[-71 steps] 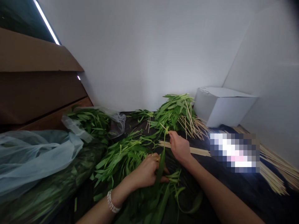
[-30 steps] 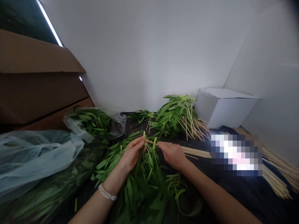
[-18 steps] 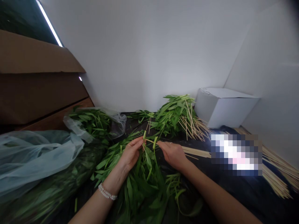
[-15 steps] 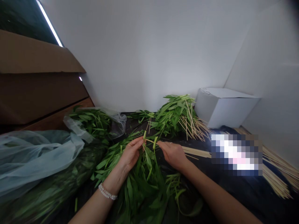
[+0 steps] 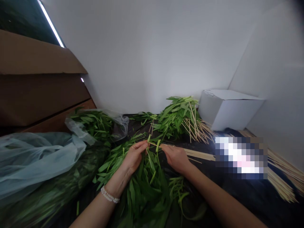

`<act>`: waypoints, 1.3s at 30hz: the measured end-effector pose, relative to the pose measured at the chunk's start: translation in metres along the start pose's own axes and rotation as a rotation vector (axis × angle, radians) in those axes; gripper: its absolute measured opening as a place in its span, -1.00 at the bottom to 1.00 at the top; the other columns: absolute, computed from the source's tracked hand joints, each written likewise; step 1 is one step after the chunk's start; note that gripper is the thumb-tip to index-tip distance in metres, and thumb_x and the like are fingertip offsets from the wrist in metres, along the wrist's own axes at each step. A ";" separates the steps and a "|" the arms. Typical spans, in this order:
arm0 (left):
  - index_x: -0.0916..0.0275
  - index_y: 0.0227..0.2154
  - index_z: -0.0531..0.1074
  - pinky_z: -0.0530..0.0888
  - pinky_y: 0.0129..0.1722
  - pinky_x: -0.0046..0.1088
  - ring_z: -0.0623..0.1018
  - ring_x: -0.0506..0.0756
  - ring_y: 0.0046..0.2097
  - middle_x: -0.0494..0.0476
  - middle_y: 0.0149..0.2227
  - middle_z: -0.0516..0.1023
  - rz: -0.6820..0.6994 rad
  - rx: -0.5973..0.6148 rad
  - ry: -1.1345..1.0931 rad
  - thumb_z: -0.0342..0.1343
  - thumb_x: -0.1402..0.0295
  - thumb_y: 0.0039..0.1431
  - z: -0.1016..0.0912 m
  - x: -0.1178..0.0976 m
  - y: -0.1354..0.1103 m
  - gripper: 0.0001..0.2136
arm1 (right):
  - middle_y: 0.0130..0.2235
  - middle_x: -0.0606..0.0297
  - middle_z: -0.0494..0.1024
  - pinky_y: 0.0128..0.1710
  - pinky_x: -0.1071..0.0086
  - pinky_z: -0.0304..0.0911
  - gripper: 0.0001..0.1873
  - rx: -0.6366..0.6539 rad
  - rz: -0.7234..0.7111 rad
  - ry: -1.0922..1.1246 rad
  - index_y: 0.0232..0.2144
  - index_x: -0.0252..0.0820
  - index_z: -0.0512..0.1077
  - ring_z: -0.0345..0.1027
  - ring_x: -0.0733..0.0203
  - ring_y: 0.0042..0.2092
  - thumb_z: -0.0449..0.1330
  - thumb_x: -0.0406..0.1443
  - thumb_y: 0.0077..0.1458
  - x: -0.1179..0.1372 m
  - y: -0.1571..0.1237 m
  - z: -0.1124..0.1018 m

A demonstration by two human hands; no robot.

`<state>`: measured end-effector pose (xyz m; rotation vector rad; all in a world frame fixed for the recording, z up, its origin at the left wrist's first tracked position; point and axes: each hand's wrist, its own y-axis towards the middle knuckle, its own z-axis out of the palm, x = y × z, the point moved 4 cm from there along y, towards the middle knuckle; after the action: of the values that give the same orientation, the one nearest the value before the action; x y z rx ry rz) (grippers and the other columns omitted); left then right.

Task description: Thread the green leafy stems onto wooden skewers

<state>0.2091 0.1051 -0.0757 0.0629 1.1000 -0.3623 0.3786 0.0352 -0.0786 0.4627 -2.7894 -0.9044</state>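
My left hand (image 5: 135,154) pinches the top of a bunch of green leafy stems (image 5: 147,183) that hangs down over the dark surface. My right hand (image 5: 174,156) is closed on a thin bamboo skewer (image 5: 154,144), whose tip points left into the stems at my left fingertips. A white bead bracelet is on my left wrist. Both hands are just above a loose heap of the same greens (image 5: 118,156).
A pile of skewered greens (image 5: 180,117) lies behind the hands. Loose skewers (image 5: 199,154) lie to the right, more at the far right (image 5: 282,183). A white box (image 5: 228,109) stands in the corner. Plastic bags of greens (image 5: 35,158) and cardboard (image 5: 35,79) are on the left.
My left hand lifted a bunch of stems off the heap and my right hand brought a skewer down to meet it. Over the last half second, the hands barely moved.
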 end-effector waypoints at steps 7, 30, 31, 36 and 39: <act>0.29 -0.45 0.56 0.39 -0.42 -0.56 0.49 -0.05 -0.45 0.03 -0.45 0.59 -0.004 -0.003 0.001 0.45 0.36 -0.28 -0.001 0.002 0.001 -0.73 | -0.28 0.20 0.59 -0.26 0.47 0.28 -0.65 -0.024 0.000 0.004 -0.02 -0.13 0.41 0.45 0.25 -0.29 0.00 -0.41 0.19 0.000 -0.001 0.002; 0.23 -0.44 0.59 0.36 -0.23 -0.40 0.50 0.10 -0.31 0.15 -0.39 0.57 0.252 0.388 0.572 0.32 0.31 -0.04 0.035 0.010 -0.026 -0.89 | -0.43 0.28 0.55 -0.40 0.48 0.14 -0.67 -0.354 0.274 -0.028 -0.13 -0.23 0.41 0.39 0.30 -0.45 -0.13 -0.32 0.31 -0.033 0.004 -0.031; 0.21 -0.44 0.60 0.35 -0.20 -0.38 0.49 0.12 -0.28 0.16 -0.38 0.56 0.323 0.454 0.679 0.27 0.33 0.01 0.040 0.011 -0.031 -0.92 | -0.45 0.28 0.54 -0.42 0.48 0.13 -0.67 -0.363 0.302 -0.028 -0.13 -0.24 0.41 0.38 0.30 -0.46 -0.14 -0.30 0.31 -0.037 0.004 -0.033; 0.14 -0.41 0.59 0.26 -0.11 -0.30 0.44 0.16 -0.17 0.14 -0.33 0.54 0.539 0.676 1.230 0.16 0.38 0.09 0.053 0.031 -0.052 -0.90 | -0.46 0.28 0.53 -0.41 0.47 0.13 -0.67 -0.356 0.339 -0.015 -0.15 -0.24 0.38 0.39 0.29 -0.46 -0.16 -0.28 0.32 -0.044 0.004 -0.035; 0.13 -0.36 0.59 0.22 -0.06 -0.26 0.42 0.19 -0.12 0.15 -0.27 0.55 0.573 0.709 1.395 0.21 0.31 0.04 0.054 0.043 -0.055 -0.89 | -0.48 0.29 0.52 -0.42 0.47 0.11 -0.68 -0.341 0.340 -0.007 -0.16 -0.23 0.38 0.38 0.28 -0.47 -0.16 -0.28 0.32 -0.042 0.004 -0.032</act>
<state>0.2553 0.0307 -0.0816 1.4021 2.1672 -0.1270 0.4255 0.0355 -0.0539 -0.0637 -2.5294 -1.2550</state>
